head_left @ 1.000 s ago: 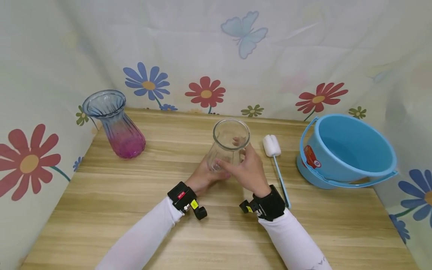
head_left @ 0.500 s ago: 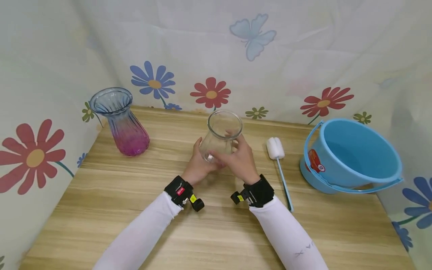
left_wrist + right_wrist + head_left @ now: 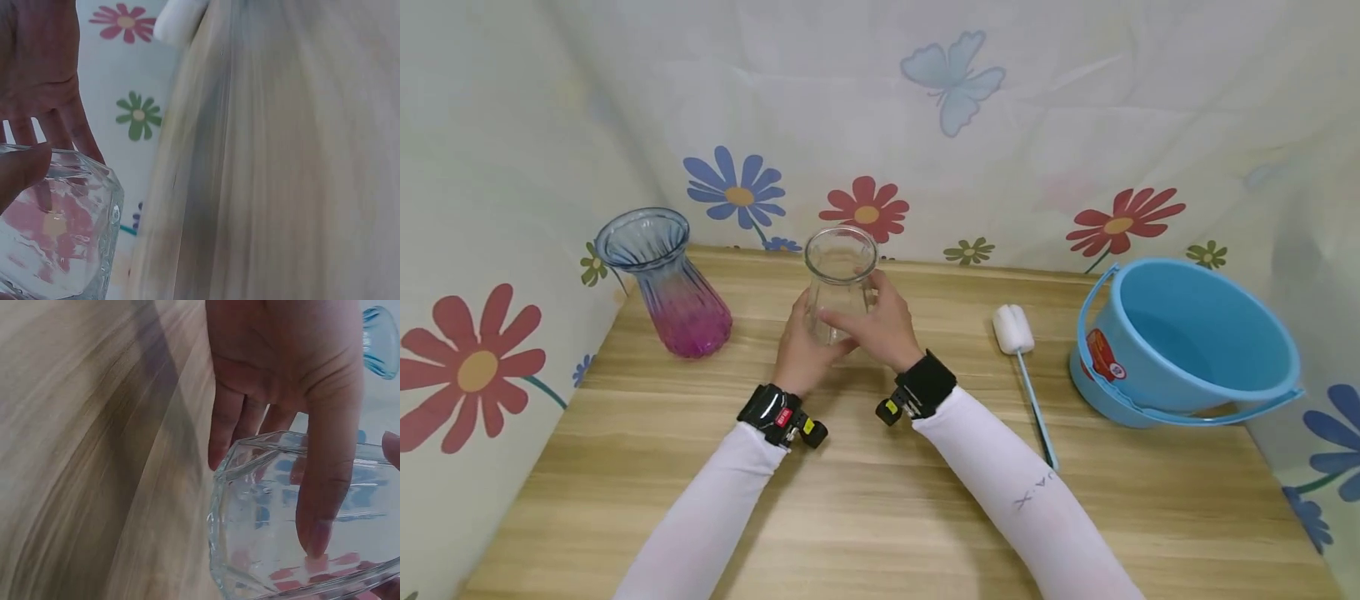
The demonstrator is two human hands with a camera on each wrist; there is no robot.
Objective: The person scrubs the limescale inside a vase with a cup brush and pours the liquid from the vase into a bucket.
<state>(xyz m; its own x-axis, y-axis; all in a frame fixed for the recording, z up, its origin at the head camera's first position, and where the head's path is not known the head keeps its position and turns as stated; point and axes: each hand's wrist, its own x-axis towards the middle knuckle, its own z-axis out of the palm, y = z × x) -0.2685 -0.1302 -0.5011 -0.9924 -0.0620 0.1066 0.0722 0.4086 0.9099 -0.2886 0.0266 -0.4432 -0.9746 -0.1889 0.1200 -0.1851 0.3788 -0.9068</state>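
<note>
Both hands grip a clear glass vase with a round, flared rim, at the table's middle toward the back. On its lower left side is my left hand. My right hand holds it from the right, thumb across the front. In the left wrist view, the vase's thick faceted base shows, with fingers reaching behind it. The right wrist view has the right thumb laid along the glass and other fingers behind. Whether the base touches the table I cannot tell.
A blue-to-pink ribbed glass vase stands at the back left. Right of the hands lies a white sponge brush with a blue handle. A blue bucket with its handle down stands at the right. A flowered cloth hangs behind the wooden table.
Both hands have carried the clear vase leftward and a little toward the back. The ribbed vase, brush and bucket have stayed in place; the head view has shifted slightly.
</note>
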